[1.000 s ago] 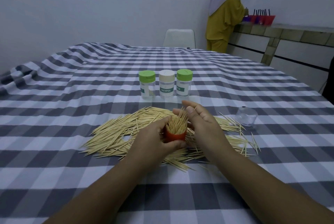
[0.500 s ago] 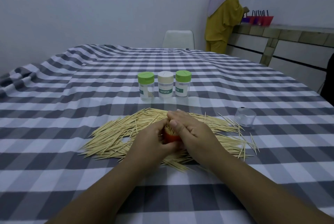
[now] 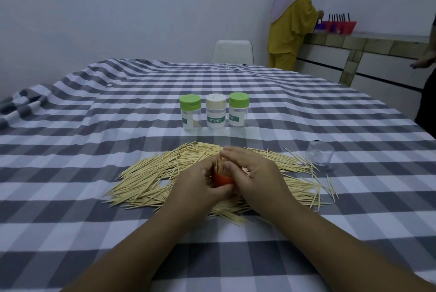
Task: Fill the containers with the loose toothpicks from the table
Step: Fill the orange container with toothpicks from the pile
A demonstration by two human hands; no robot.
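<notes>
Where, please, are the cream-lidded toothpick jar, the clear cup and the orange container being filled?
Cream-lidded jar [image 3: 215,112]: head view, on the white body above its green label.
Clear cup [image 3: 320,155]: head view, on its transparent side wall.
Orange container [image 3: 223,179]: head view, on the orange wall showing between the two hands.

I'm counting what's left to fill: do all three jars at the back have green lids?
No, the middle jar has a cream lid; only the left jar and right jar have green ones.

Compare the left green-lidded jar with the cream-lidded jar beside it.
The left green-lidded jar has a green cap; the cream-lidded jar has a cream one. The green-lidded jar's label is turned partly away, with a few toothpicks showing through its clear wall; the cream-lidded jar's label faces the camera, reading TOOTHPICK. Both stand upright, capped.
</notes>
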